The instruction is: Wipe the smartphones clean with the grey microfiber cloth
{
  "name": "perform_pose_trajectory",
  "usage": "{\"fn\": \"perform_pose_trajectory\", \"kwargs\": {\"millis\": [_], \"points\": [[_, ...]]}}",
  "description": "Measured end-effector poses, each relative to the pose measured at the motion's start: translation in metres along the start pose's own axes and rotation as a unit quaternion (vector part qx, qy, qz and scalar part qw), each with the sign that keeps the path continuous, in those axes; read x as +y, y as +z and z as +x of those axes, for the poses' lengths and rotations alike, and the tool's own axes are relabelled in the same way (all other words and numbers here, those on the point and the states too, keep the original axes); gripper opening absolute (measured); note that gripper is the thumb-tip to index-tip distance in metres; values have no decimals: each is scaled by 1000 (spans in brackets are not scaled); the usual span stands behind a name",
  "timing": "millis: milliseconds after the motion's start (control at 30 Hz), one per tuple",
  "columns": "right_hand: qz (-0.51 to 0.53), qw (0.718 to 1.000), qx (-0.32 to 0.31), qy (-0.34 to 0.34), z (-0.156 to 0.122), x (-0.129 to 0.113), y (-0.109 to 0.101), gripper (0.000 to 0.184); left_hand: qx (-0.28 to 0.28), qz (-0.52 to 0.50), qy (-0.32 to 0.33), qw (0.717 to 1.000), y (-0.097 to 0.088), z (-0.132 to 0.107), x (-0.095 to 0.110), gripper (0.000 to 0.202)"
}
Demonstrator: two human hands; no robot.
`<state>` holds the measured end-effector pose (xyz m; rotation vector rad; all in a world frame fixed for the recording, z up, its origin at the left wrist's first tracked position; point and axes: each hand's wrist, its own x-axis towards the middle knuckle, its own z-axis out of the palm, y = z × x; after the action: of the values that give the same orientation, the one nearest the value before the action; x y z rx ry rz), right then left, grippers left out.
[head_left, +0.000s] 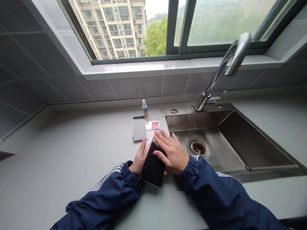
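A black phone (152, 167) is held screen-up over the grey counter (72, 153), gripped from the left side and underneath by my left hand (139, 157). My right hand (170, 150) lies on the phone's upper end, fingers stretched out and pressing a small pale cloth or wipe (156, 139) against the screen. A second phone (139, 127) with a grey screen lies flat just beyond my hands. A small white dropper bottle (144, 108) stands behind it, and a clear packet with a pink tab (153, 125) lies beside it.
A steel sink (230, 143) with a drain (198, 147) sits to the right, its edge close to my right hand. A chrome faucet (223, 67) arches over it. Grey tiled wall and a window ledge run along the back.
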<state>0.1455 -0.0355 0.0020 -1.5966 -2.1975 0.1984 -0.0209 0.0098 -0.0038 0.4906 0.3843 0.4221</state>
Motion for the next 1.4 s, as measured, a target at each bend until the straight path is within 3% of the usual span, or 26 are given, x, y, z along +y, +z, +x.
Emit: {"fn": "perform_pose_trajectory", "kwargs": {"millis": [133,433,833,1233,1400], "points": [[6,1000,17,5,1,3,-2,53,25,-42,22,999,0,0,2,71],[22,999,26,19,2,8,-1,46,85,-62,8,994,-2,-1,6,75],[-3,998,59,33,-2,2,3,59,45,-102,86,990,3,3,0,68],[-28,997,69,13,-1,1,3,66,33,-61,-4,998,-7,0,-11,67],[-22,997,71,-1,-2,-1,1,67,79,-44,14,996,3,0,-12,60]]}}
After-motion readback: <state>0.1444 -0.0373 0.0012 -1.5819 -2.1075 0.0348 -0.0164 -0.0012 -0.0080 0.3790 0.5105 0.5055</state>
